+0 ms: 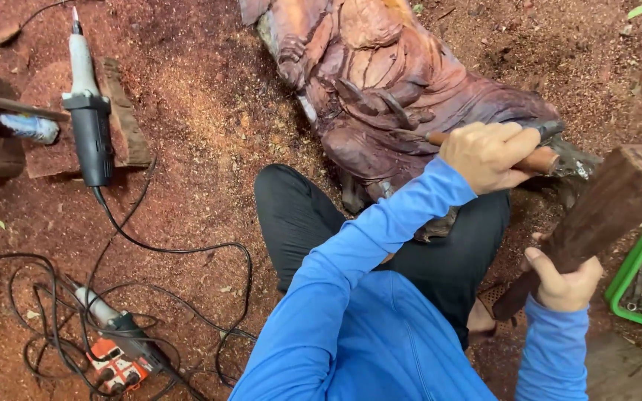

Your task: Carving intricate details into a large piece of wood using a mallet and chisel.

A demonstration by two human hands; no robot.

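Head view: left hand [488, 156] clamped on chisel [536, 160] lying across the carved wood [388, 82], long axis pointing right, right hand [562, 282] gripping wooden mallet [603, 212] raised just right of it.
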